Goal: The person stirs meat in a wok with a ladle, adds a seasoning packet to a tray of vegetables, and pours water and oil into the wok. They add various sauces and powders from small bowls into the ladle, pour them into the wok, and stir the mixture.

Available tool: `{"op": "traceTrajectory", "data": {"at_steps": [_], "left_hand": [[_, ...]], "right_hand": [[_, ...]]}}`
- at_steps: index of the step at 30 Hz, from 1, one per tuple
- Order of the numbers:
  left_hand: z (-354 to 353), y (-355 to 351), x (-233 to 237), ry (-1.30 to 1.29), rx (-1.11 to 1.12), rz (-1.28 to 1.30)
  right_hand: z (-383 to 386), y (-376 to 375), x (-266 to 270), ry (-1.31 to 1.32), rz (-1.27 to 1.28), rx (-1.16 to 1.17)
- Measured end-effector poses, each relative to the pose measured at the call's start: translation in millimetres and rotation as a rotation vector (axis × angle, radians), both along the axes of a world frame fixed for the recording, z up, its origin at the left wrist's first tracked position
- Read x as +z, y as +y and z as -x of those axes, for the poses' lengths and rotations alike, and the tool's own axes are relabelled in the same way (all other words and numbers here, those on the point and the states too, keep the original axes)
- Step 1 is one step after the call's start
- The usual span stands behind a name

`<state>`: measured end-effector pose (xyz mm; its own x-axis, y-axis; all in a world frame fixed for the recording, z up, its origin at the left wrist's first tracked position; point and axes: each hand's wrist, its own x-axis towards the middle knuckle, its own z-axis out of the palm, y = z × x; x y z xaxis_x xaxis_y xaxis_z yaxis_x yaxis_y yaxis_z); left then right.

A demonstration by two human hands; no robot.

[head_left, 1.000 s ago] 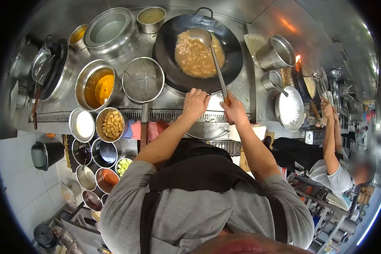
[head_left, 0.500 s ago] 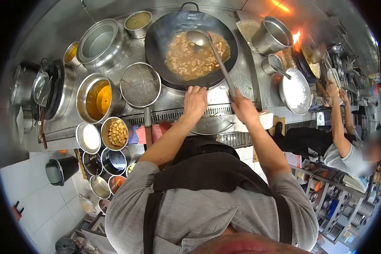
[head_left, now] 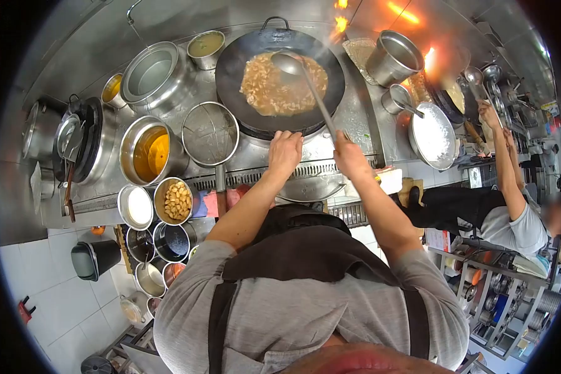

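A large dark wok stands on the range, holding pale pieces of food in brown sauce. My left hand is closed at the wok's near rim; the exact spot it grips is hidden under the fingers. A long-handled metal ladle slants across the wok from the right. Wrapped round the lower end of its handle is my right hand, just outside the rim. The ladle's bowl rests in the upper part of the food. Left of the wok lies a round wire strainer.
Left are a pot of orange oil, a pot of pale-brown chunks and a white-filled pot. A metal pot and a bowl of white stuff stand right. Beyond, a co-worker works near flames.
The ladle's bowl and my right hand have shifted slightly left. Flames show higher up at the right. The co-worker's hand is raised, with a ladle above the far wok.
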<state>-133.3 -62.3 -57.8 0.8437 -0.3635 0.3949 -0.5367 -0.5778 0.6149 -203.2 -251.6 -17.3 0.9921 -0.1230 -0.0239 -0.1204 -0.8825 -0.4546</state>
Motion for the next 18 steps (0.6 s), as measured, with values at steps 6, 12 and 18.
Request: {"op": "traceTrajectory", "data": {"at_steps": [6, 12, 18], "left_hand": [[5.3, 6.5, 3.9, -0.045, 0.017, 0.085], [47.9, 38.9, 34.2, 0.133, -0.119, 0.319], [60.8, 40.7, 20.0, 0.467, -0.466, 0.240]], "right_hand": [[12.0, 17.7, 59.3, 0.293, -0.396, -0.159], [19.6, -26.3, 49.2, -0.128, -0.040, 0.013], [11.1, -7.7, 18.6, 0.068, -0.420, -0.163]]}}
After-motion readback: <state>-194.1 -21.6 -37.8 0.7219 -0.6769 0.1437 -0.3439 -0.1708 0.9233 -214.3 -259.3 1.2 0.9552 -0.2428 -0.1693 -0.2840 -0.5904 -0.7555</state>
